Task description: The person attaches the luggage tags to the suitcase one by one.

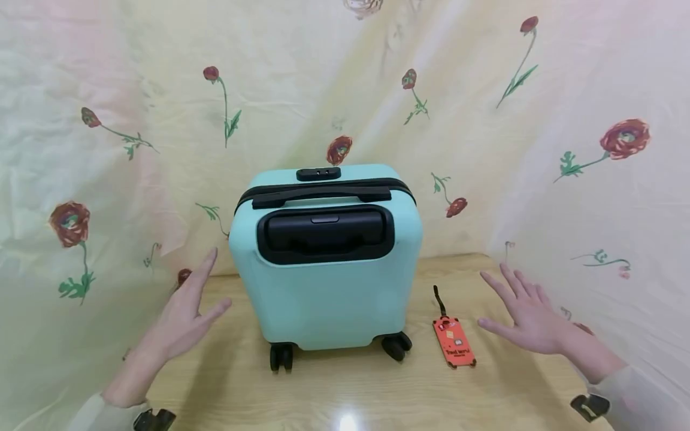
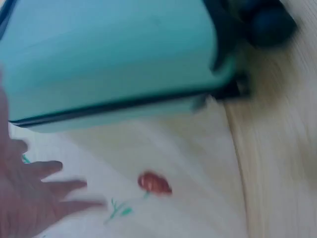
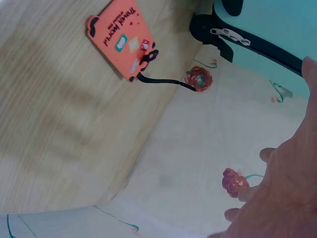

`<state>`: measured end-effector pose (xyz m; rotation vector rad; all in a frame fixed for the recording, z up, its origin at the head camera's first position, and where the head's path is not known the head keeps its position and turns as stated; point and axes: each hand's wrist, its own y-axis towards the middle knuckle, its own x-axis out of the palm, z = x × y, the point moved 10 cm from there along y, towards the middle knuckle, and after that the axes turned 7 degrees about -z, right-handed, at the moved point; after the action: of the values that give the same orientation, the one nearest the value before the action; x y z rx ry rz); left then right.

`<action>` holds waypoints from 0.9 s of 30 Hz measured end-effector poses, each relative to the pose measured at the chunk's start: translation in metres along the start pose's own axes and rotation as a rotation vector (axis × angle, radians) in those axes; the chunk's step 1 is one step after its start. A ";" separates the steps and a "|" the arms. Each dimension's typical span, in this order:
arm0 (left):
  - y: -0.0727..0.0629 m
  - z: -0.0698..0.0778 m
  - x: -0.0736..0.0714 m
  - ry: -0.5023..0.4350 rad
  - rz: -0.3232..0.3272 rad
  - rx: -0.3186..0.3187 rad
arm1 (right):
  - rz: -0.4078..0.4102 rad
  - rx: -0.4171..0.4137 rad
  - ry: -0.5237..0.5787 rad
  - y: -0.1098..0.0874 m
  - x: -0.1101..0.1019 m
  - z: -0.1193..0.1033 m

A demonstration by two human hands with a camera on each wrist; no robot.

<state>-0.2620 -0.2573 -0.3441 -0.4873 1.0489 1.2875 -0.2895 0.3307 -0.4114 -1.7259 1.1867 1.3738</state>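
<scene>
A mint-green suitcase (image 1: 334,305) stands upright on its black wheels in the middle of the head view. Its black carry handle (image 1: 323,193), recessed pull handle (image 1: 326,230) and small lock (image 1: 318,174) face up and toward me. Left of it my left hand (image 1: 180,317) hovers with fingers extended, apart from the case. On the other side my right hand (image 1: 530,317) is held in the air, fingers spread, holding nothing. Between the case and that hand lies an orange-red luggage tag (image 1: 454,344) with a black strap (image 1: 439,300); the right wrist view also shows the tag (image 3: 124,39).
The suitcase and tag rest on a light wooden tabletop (image 1: 323,395). Behind and on both sides rises a pale cloth (image 1: 302,78) printed with red flowers. It meets the table close behind the case.
</scene>
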 end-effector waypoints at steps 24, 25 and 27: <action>0.054 0.069 -0.066 -0.593 0.418 0.301 | -0.006 -0.062 0.050 0.018 0.025 -0.010; 0.055 0.070 -0.066 -0.576 0.417 0.292 | -0.014 -0.059 0.060 0.019 0.027 -0.009; 0.056 0.071 -0.065 -0.541 0.422 0.279 | -0.028 -0.054 0.082 0.019 0.029 -0.008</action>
<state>-0.2848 -0.2202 -0.2411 0.3051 0.8673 1.4956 -0.3023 0.3083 -0.4365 -1.8452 1.1750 1.3408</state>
